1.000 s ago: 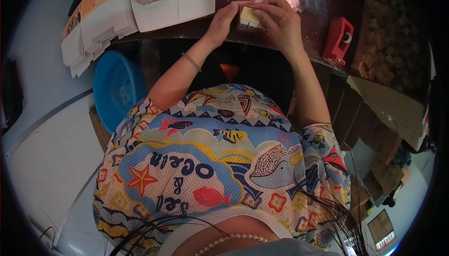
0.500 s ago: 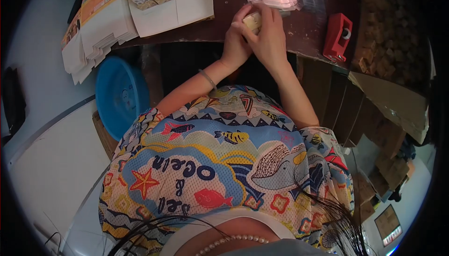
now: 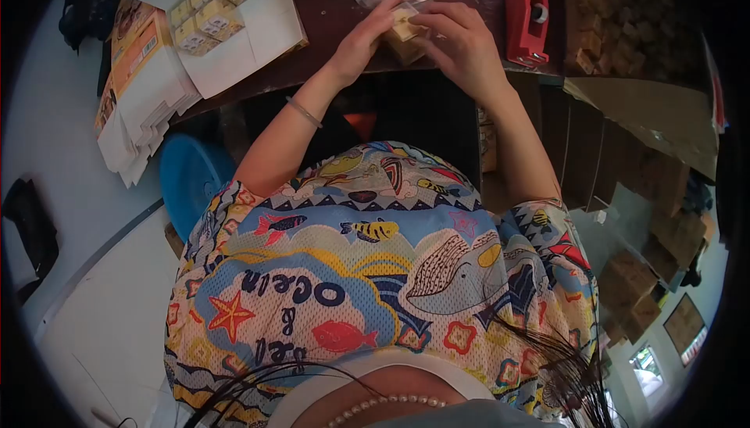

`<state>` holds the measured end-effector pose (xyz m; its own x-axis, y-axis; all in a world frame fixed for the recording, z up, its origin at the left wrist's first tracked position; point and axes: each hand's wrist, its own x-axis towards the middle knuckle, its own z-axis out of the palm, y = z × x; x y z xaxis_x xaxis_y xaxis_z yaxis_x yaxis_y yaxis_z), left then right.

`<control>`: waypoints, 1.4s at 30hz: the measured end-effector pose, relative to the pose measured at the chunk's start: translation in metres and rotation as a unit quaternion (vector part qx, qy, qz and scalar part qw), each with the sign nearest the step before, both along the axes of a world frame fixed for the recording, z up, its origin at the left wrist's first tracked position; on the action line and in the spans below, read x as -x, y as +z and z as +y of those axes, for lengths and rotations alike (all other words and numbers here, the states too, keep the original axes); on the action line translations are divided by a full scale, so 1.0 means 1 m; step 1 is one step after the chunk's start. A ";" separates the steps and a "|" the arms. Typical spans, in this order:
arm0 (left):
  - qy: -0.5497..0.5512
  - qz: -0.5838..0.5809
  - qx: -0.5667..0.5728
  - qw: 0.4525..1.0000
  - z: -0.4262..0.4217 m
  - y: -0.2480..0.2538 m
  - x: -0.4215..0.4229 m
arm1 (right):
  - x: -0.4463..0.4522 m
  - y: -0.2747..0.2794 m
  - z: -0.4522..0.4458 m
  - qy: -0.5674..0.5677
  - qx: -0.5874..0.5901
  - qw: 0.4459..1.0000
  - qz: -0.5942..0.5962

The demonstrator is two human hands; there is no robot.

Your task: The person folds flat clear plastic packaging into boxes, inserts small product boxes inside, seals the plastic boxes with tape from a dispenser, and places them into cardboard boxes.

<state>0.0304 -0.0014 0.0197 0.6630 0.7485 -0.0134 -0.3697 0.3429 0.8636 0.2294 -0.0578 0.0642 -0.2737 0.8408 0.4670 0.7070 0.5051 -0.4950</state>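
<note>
Box (image 3: 404, 28) between my left hand (image 3: 366, 42) and right hand (image 3: 462, 40), near the table (image 3: 328, 7) edge | left part-closed on it | right half-curled beside it, grip I can't tell | slack hold could drop it

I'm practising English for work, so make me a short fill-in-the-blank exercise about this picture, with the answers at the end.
The small yellow box is located ____ the left hand and the right hand.
The tape dispenser on the table is coloured ____.
The bracelet is on the person's ____ arm.
The plastic basin is coloured ____.

Missing words: between; red; left; blue.
</note>
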 end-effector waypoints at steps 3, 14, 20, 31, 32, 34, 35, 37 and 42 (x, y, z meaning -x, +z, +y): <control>-0.011 0.057 -0.116 0.992 -0.010 -0.010 0.003 | 0.007 -0.016 -0.017 -0.030 0.071 0.991 0.114; 0.052 0.066 -0.049 0.995 -0.014 0.001 -0.013 | 0.039 -0.024 -0.043 -0.084 0.053 0.963 0.251; 0.058 0.236 -0.293 0.925 0.007 0.015 -0.046 | -0.017 -0.019 -0.028 -0.056 0.047 0.992 0.106; -0.086 0.142 -0.283 0.944 0.034 0.000 -0.116 | -0.108 -0.026 -0.045 -0.319 0.144 0.876 0.333; -0.083 0.113 -0.270 0.953 0.035 -0.005 -0.120 | -0.107 -0.024 -0.046 -0.312 0.149 0.879 0.327; -0.093 0.074 -0.279 0.953 0.032 -0.004 -0.129 | -0.106 -0.024 -0.045 -0.314 0.159 0.871 0.344; -0.113 0.090 -0.296 0.944 0.031 -0.003 -0.133 | -0.105 -0.025 -0.044 -0.313 0.163 0.866 0.353; -0.154 0.124 -0.330 0.923 0.030 0.001 -0.140 | -0.107 -0.024 -0.043 -0.327 0.193 0.851 0.364; -0.184 0.148 -0.321 0.917 0.037 0.000 -0.142 | -0.107 -0.016 -0.049 -0.315 0.187 0.847 0.386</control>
